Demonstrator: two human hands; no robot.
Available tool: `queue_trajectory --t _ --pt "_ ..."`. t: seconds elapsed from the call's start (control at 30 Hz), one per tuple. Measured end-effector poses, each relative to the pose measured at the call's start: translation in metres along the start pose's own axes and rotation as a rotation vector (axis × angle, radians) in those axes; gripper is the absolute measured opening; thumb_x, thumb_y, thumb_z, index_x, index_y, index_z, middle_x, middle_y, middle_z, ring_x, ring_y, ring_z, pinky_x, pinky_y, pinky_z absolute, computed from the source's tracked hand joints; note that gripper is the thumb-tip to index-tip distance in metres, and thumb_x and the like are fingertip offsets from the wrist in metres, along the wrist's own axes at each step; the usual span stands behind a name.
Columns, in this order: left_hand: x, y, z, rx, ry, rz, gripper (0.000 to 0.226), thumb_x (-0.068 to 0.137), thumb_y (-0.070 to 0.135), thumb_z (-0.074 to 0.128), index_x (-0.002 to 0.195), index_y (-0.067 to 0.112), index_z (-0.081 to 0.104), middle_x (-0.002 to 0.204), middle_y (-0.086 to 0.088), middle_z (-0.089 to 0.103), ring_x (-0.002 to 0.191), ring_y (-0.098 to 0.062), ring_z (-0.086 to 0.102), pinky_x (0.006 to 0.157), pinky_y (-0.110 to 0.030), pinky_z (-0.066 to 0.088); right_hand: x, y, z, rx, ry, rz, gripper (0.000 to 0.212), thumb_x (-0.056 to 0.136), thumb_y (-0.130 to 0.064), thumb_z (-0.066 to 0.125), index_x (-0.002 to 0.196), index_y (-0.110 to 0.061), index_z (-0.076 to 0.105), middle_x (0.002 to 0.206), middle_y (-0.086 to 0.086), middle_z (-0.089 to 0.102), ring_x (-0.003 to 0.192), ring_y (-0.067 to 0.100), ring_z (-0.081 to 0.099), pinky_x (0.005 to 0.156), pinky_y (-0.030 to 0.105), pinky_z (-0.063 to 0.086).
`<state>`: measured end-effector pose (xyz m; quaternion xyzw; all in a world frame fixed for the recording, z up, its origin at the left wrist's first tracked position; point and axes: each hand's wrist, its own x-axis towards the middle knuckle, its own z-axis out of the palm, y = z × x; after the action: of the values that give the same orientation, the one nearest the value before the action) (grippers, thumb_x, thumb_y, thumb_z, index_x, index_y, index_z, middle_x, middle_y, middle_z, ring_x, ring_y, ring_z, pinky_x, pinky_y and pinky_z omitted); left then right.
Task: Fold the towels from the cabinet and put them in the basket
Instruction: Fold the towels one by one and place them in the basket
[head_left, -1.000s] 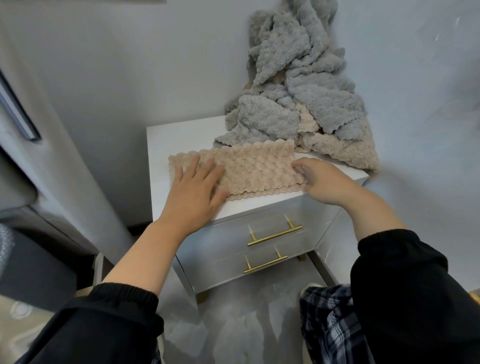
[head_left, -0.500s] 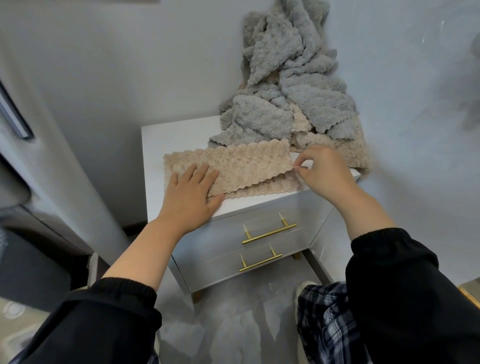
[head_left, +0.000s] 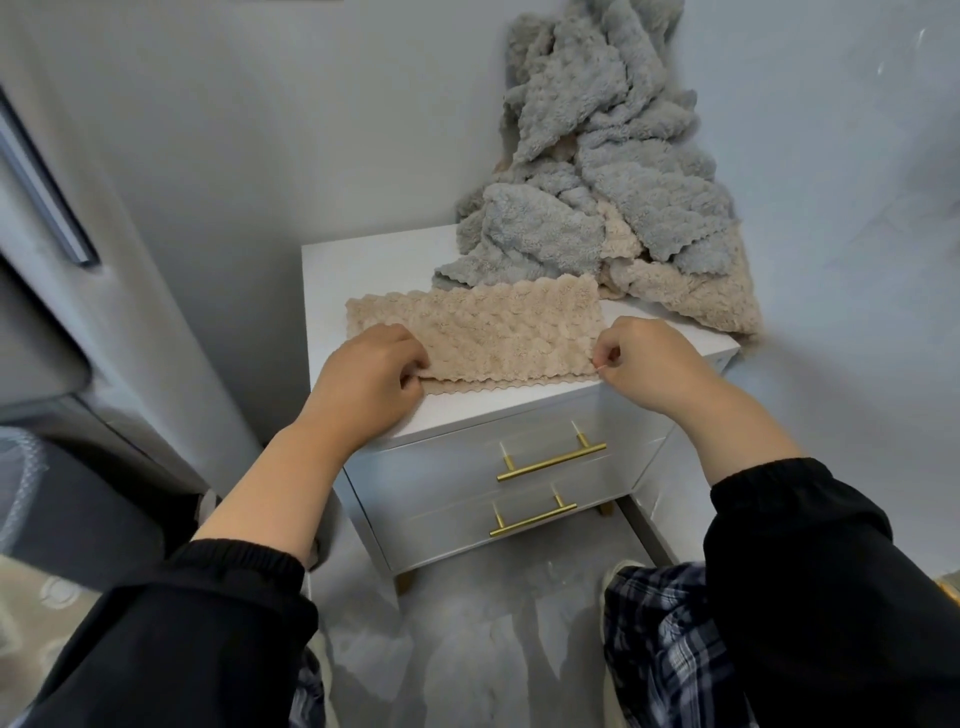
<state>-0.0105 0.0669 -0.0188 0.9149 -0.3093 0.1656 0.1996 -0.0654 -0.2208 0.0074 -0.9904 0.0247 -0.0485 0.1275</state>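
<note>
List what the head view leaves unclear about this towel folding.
- Basket: nowhere in the head view.
- Pile: top cut off by the upper edge; overlapping towels hide their count.
- Towel: lower layers hidden under the top fold.
- Left hand: fingertips tucked under the towel's edge.

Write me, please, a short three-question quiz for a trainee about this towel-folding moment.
1. True or false: the left hand and the right hand both grip the near edge of the beige towel.
2. Where does the heap of unfolded towels lie? A: on the floor. B: at the back right of the cabinet top, against the wall. C: in an open drawer.
3. Fill in: the cabinet front shows ___ gold handles.
Key: 1 true; 2 B; 3 two.
</note>
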Motion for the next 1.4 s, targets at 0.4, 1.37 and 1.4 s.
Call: queue_trajectory --t 0.4,1.37,1.4 --pt "0.0 -0.01 -0.026 -0.044 -0.331 -0.144 0.028 0.074 -0.001 0.054 0.081 0.026 0.057 0.079 0.013 0.051 0.078 -0.013 0.048 0.065 -0.021 0.037 -0.001 -0.004 0.002 -0.017 -0.001 0.04 0.021 0.079 -0.004 0.058 0.068 -0.022 0.055 0.084 -0.003 0.052 0.08 0.02 0.05 0.066 0.028 0.037" --pt "0.012 0.031 0.013 0.195 -0.226 0.004 0.075 0.076 0.063 0.014 0.123 0.022 0.056 0.118 0.001 0.057 0.108 -0.02 0.047 0.085 -0.031 0.043 -0.003 -0.005 -0.013 0.574 -0.161 0.632 0.025 0.091 -0.009 0.062 0.07 0.001 0.051 0.063 0.018 0.061 0.051 0.026 0.06 0.054 0.033 0.051" --pt "0.011 0.036 0.014 0.237 -0.222 0.013 0.074 0.077 0.064 0.013 0.121 0.023 0.056 0.115 0.001 0.057 0.105 -0.019 0.047 0.082 -0.031 0.045 -0.003 -0.005 -0.012 0.604 -0.115 0.633 0.021 0.09 -0.005 0.061 0.073 0.0 0.05 0.062 0.018 0.06 0.051 0.026 0.06 0.054 0.034 0.052"
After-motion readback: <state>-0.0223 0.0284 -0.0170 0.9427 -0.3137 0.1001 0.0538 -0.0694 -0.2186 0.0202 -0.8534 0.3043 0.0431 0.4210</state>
